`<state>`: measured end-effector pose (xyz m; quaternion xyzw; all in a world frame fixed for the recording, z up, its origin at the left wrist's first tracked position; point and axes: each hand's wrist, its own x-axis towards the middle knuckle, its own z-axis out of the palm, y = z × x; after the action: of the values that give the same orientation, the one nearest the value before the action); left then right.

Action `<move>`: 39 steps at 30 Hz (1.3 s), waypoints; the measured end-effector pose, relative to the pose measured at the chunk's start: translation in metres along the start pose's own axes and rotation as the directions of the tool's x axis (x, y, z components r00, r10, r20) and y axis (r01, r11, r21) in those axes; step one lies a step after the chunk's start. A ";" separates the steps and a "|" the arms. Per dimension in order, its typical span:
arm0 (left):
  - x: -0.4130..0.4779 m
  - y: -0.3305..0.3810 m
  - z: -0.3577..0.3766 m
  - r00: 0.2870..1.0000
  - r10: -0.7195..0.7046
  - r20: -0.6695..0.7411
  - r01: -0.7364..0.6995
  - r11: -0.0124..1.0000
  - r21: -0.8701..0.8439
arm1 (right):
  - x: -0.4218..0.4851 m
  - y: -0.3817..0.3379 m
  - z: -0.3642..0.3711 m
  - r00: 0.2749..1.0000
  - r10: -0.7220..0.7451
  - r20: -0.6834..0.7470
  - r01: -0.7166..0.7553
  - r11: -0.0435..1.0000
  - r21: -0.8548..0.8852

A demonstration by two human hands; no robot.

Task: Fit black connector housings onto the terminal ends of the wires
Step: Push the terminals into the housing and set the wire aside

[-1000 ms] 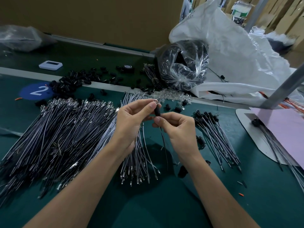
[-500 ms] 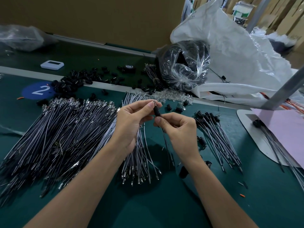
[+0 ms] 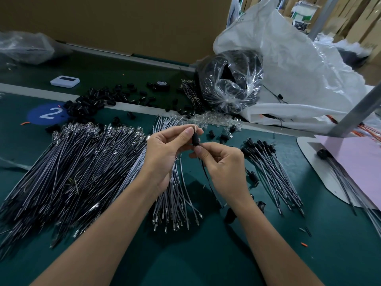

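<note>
— One black housing (image 3: 195, 139) in play? Where is it?

— Yes, one. It's up off the table (image 3: 185, 261), between my two hands, over the gap between wire stock and finished lot. My left hand (image 3: 165, 149) pinches it near the top with thumb and forefinger. My right hand (image 3: 222, 164) pinches just below it on the wire (image 3: 206, 174), other fingers curled in. A metal end (image 3: 194, 126) shows above the housing. Can't tell if it's seated.

— Handling?

— My read: the housing is light, rigid plastic, small and smooth, so it'll squirt out of a loose pinch. Grip the barrel sides, not the ends. The wire is thin and floppy and would buckle if pushed from far back, so take hold right next to the housing. The metal end looks thin and probably bends easily, so fingers off it.

— Force?

— Low, I'd guess. Push straight along the axis, no twisting.

— Stock around you?

— Big fan of bare wires (image 3: 72, 166) on my left, with a smaller bundle (image 3: 175, 203) under my left wrist. Finished wires (image 3: 268, 162), housings on, lie just right of my right hand. Loose housings (image 3: 92, 102) are heaped at the far side by the blue "2" marker (image 3: 48, 113). A clear bag (image 3: 228, 79) of black parts sits behind them, against a white sack (image 3: 299, 58).

— Risk?

— Dropping the housing into the bare wires. Black on dark, hard to find.
</note>
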<state>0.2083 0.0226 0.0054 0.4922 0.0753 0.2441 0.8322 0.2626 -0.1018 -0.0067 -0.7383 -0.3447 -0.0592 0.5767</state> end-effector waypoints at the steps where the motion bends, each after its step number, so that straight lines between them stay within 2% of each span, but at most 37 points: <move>1: 0.000 0.000 0.000 1.000 -0.002 -0.002 0.002 1.000 -0.006 | 0.000 0.000 0.000 1.000 -0.022 -0.008 0.022 1.000 -0.014; 7: 0.001 -0.001 -0.001 1.000 -0.014 0.015 0.015 0.999 -0.037 | -0.002 0.002 0.001 0.991 -0.104 -0.079 0.094 0.988 -0.119; 28: 0.000 -0.002 -0.003 0.999 -0.005 0.039 0.005 1.000 -0.002 | -0.003 0.003 0.003 0.987 -0.156 -0.047 0.142 0.963 -0.229; 31: -0.001 -0.001 -0.003 0.998 0.007 0.059 -0.009 1.000 0.020 | -0.003 0.002 0.003 0.994 -0.097 -0.040 0.088 0.979 -0.183; 35: -0.001 -0.001 -0.001 0.998 0.043 0.049 -0.045 0.998 0.049 | 0.000 -0.002 0.001 0.998 0.054 0.027 -0.054 0.998 0.009; 39: -0.002 -0.005 0.002 0.997 0.076 0.017 -0.078 0.992 0.103 | -0.001 -0.003 0.001 0.996 0.078 0.043 -0.082 0.993 0.088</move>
<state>0.2090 0.0181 0.0016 0.5389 0.0633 0.2685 0.7959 0.2597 -0.1009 -0.0049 -0.7259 -0.3282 -0.0060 0.6044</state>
